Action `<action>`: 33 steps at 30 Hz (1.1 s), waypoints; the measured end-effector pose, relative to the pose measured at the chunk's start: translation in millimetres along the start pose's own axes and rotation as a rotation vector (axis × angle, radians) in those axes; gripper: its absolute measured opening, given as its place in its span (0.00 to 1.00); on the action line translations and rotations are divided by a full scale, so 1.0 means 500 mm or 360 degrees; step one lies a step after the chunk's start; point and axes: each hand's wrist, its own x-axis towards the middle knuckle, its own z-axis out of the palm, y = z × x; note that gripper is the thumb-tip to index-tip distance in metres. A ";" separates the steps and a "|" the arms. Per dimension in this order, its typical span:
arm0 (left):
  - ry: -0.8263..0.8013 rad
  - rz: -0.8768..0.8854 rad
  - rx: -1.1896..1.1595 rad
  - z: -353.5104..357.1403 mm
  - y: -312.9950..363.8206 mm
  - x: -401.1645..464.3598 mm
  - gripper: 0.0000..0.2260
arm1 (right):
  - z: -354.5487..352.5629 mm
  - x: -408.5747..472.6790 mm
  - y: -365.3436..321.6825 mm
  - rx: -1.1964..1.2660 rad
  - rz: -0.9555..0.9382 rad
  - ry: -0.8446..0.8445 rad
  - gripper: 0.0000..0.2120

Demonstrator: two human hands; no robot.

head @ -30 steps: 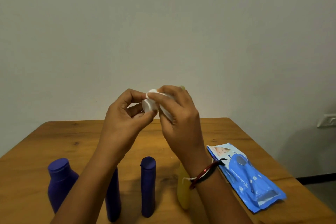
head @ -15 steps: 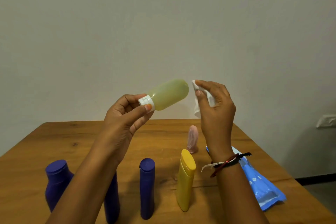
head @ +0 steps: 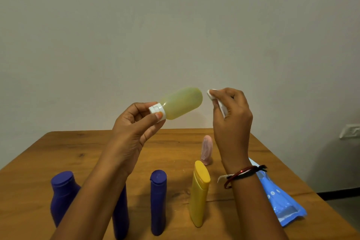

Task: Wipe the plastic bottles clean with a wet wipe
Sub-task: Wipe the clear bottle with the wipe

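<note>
Pinching its white cap, the left hand (head: pixel 134 128) holds the pale yellow-green bottle (head: pixel 181 102) aloft as before, base tilted up; the right hand (head: pixel 231 115) grips the wet wipe (head: pixel 219 103) just beside it, seemingly still apart. Below, a wooden table (head: pixel 78 148) meets a plain wall (head: pixel 175 25).

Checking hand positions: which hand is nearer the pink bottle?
Right. The right hand with the wet wipe hangs just above the pink bottle; the left hand is farther left.
</note>
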 end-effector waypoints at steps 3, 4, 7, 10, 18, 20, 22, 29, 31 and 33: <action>0.0001 0.0006 0.0013 -0.001 0.000 0.000 0.14 | -0.002 0.003 -0.010 0.0112 -0.0023 0.0037 0.10; 0.0001 0.0006 0.0021 -0.001 -0.001 0.000 0.14 | 0.000 0.001 -0.015 0.0142 -0.0070 0.0022 0.11; 0.0004 0.0013 0.0060 0.001 -0.004 0.000 0.14 | 0.013 -0.014 -0.030 0.0125 -0.0218 -0.0088 0.14; -0.0005 0.0038 0.0112 0.001 -0.002 -0.001 0.15 | 0.020 -0.020 -0.027 0.0060 -0.0242 -0.0147 0.15; -0.0049 0.0129 0.0382 -0.003 0.002 -0.007 0.13 | 0.013 -0.012 -0.022 0.0068 -0.0072 -0.0048 0.15; -0.0075 0.0138 0.0442 0.000 0.003 -0.011 0.12 | 0.019 -0.020 -0.037 0.0106 -0.0091 -0.0060 0.16; -0.0074 0.0159 0.0490 0.002 0.002 -0.013 0.14 | 0.027 -0.032 -0.058 0.0131 -0.0159 -0.0113 0.18; -0.0048 0.0261 0.0497 -0.010 0.013 -0.008 0.16 | 0.046 -0.066 -0.097 0.0304 -0.0448 -0.0428 0.19; -0.0058 0.0263 0.0435 -0.011 0.014 -0.007 0.15 | 0.043 -0.063 -0.089 0.0298 -0.0487 -0.0422 0.19; -0.0081 0.0242 0.0395 -0.008 0.012 -0.008 0.15 | 0.039 -0.055 -0.077 0.0271 -0.0505 -0.0370 0.18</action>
